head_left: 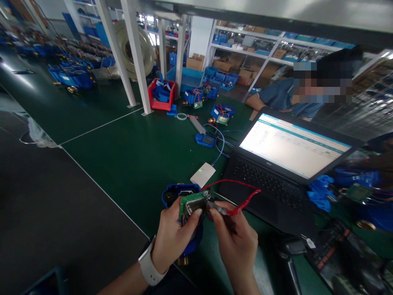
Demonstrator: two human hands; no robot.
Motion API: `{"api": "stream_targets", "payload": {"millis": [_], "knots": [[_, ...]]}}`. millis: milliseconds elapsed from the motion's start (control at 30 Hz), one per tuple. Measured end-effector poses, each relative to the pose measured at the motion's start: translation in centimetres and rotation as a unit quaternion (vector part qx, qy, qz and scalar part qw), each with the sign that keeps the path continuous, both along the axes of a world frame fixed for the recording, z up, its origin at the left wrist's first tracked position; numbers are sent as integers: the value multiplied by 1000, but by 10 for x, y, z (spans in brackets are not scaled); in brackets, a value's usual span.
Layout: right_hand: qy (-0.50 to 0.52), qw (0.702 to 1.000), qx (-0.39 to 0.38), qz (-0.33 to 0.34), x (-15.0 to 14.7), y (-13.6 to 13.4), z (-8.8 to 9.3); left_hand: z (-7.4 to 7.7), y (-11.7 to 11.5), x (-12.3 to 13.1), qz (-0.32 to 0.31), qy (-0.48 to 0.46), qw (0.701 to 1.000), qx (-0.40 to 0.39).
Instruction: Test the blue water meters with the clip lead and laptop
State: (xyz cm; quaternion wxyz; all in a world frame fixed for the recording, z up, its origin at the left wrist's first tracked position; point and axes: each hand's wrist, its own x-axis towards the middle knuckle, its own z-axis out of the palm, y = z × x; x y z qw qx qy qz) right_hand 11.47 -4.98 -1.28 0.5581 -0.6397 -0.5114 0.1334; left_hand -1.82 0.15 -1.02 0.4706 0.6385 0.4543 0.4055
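The work in hand is judged to be the offering-up of a red-sleeved lead [239, 209] to a green circuit board [195, 203], carried out just left of the near left corner of the laptop [264, 168]. Whether contact has been made at the lead's grey end cannot be confirmed, as that end is partly covered by fingers.

The board is held by the grip of the left hand [176, 233], closed on its left side, with the thumb laid across the face. The grey end of the lead is pinched by the grip of the right hand [235, 235], closed at the board's right edge, on the side towards the laptop. The board is thus placed directly within the left grip and just beside the right fingertips, tilted and raised in front of a blue housing [172, 191], which is also found left of the laptop. The thin red wire is looped up beside the laptop's keyboard edge.

It is judged that the next move calls for the board to be kept steady and the lead's end to be aligned finely, without strain being put on the wire. A white box [203, 175] is noted on the surface [147, 155], left of the laptop
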Motion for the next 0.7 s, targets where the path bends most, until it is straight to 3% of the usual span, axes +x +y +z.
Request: {"api": "stream_targets", "payload": {"millis": [133,233,367,467,533,633,700], "knots": [[217,976,-17,-12,-1,0,-1,5,4,0,-1,-73,997,-38],[272,960,-65,-7,14,1,-8,7,8,-1,4,-129,989,-70],[115,968,-222,-7,54,-14,-25,6,10,-4,15,-157,984,-82],[-17,952,-306,-8,67,-29,-23,5,9,-5,16,-156,984,-81],[-20,955,-296,32,57,-31,-17,4,8,-5,8,-157,984,-81],[91,958,-241,123,25,-17,-14,2,9,-7,27,-159,985,-67],[218,926,-239,197,5,-2,-20,-2,12,-14,64,-150,985,-59]]}}
